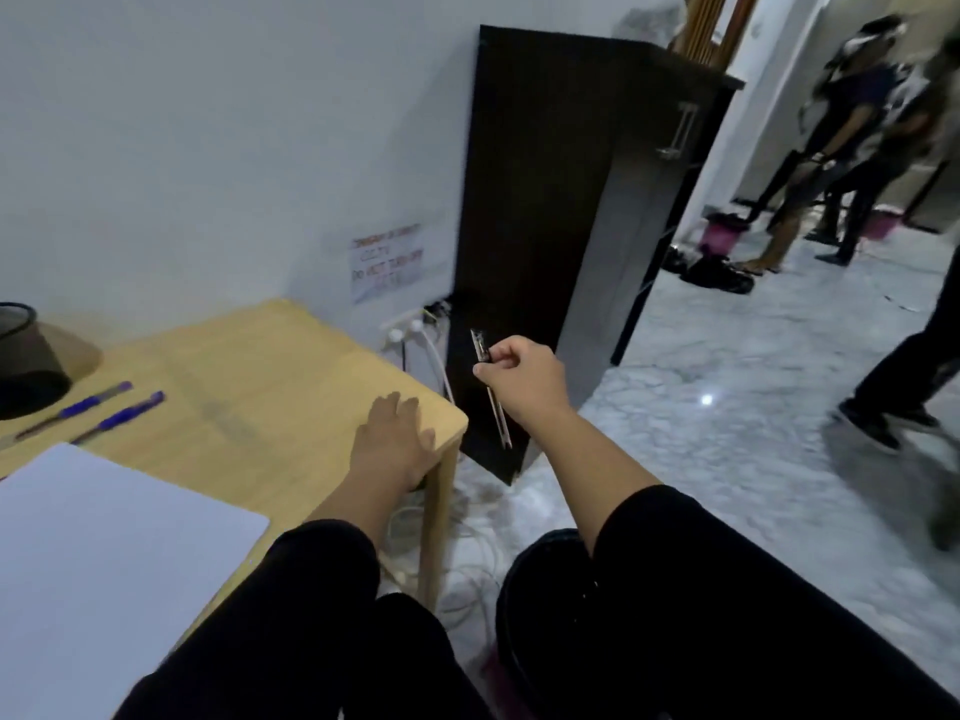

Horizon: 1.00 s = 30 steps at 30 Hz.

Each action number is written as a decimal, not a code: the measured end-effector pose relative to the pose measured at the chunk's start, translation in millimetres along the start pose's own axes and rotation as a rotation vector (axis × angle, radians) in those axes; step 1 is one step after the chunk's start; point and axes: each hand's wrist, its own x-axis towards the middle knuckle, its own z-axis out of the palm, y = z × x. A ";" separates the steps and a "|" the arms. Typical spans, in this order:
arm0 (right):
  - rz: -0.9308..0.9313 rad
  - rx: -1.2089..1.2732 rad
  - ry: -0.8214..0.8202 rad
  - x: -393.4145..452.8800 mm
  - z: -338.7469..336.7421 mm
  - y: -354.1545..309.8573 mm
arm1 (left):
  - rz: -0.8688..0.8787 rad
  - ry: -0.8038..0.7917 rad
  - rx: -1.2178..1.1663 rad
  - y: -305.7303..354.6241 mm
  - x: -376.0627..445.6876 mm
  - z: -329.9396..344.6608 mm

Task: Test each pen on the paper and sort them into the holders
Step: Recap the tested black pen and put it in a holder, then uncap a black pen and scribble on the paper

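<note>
Pen (pixel 491 389): I'm seeing it hanging tip-down off the table's right corner, out over the floor (pixel 727 433).
Right hand (pixel 524 376): it's pinching that pen near its top, fingers curled.
Left hand (pixel 392 439): it's lying flat and relaxed on the table (pixel 270 376) corner, holding nothing.
Room: the dark cabinet (pixel 545 226) is sitting just behind the pen.
Count: I'm counting two blue pens (pixel 98 410) lying beside one paper (pixel 104 537), plus one mesh holder (pixel 23 356).

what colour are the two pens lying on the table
Both pens are blue, lying side by side on the wooden table, in the head view.
</note>
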 end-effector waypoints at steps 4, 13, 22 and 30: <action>0.072 -0.015 0.012 7.7 -20.9 45.5 | -0.043 -0.008 0.098 8.4 14.7 20.5; 0.205 -0.228 0.015 4.7 -58.1 140.6 | -0.143 0.000 0.183 16.3 25.8 39.4; 0.321 -0.629 -0.288 -9.1 -61.5 184.7 | -0.148 -0.043 0.191 17.5 26.3 38.3; 0.052 -0.810 -0.417 9.7 -47.6 114.8 | -0.191 -0.080 0.093 23.9 34.4 12.4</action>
